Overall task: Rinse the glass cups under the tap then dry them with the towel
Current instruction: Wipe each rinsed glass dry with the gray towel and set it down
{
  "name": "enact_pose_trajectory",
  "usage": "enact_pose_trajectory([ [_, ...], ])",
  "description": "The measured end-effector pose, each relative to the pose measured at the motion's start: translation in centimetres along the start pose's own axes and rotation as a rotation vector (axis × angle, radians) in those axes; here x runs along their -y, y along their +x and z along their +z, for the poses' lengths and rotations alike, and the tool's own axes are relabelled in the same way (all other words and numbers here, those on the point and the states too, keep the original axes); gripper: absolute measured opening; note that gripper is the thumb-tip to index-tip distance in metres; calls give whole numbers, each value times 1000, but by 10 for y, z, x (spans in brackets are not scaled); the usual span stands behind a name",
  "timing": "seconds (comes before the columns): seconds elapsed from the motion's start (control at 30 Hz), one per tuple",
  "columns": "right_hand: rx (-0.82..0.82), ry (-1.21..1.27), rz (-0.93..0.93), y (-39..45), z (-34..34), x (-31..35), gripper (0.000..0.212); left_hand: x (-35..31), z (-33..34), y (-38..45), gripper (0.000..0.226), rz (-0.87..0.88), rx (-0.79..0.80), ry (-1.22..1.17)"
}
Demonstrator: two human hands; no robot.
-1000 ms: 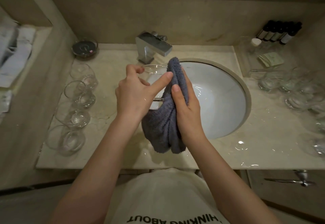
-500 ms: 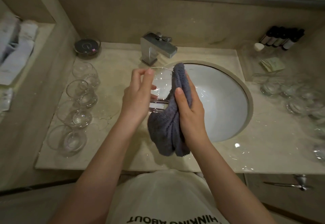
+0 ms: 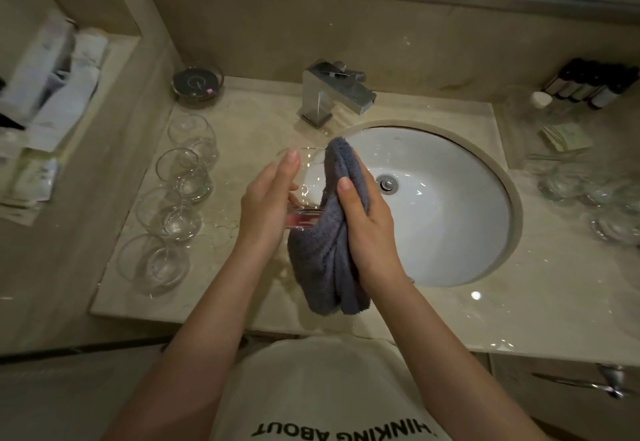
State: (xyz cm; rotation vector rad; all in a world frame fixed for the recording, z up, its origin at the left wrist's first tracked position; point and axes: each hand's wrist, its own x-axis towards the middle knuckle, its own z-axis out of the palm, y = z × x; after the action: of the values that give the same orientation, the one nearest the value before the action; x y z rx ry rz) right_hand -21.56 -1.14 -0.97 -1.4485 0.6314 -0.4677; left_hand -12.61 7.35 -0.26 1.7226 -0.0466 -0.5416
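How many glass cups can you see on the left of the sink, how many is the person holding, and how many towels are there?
Glass cups standing left of the sink: 4
Glass cup held in the hands: 1
Towels: 1, gray
Total: 6
More cups on the right are too blurry to count.

The left hand (image 3: pixel 268 203) holds a clear glass cup (image 3: pixel 304 184) at the left rim of the white sink (image 3: pixel 450 225), fingers laid along its side. The right hand (image 3: pixel 367 218) grips a grey towel (image 3: pixel 325 260) pressed against the cup. Four glass cups (image 3: pixel 173 198) stand in a row on the tabletop (image 3: pixel 554 284) to the left, a tap (image 3: pixel 332 94) behind.
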Motion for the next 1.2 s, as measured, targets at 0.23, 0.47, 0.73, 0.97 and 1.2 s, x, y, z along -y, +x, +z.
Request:
enact_pose_trajectory([
  [0.23, 53, -6, -32, -3, 12, -1, 41, -4, -10, -4, 58, 16, 1, -103],
  [0.47, 38, 47, 40, -4, 16, -8, 43, 3, -15, 1, 60, 37, -30, -4],
  [0.73, 25, 16, -8, -5, 16, -3, 42, -2, -11, -7, 76, 123, -70, 94],
  [0.97, 6, 97, 53, -6, 9, -1, 38, -3, -9, -6, 65, 16, 21, -35],
  [1.2, -36, 30, 2, -6, 3, -2, 44, 2, 4, -13, 80, 117, -54, 82],
])
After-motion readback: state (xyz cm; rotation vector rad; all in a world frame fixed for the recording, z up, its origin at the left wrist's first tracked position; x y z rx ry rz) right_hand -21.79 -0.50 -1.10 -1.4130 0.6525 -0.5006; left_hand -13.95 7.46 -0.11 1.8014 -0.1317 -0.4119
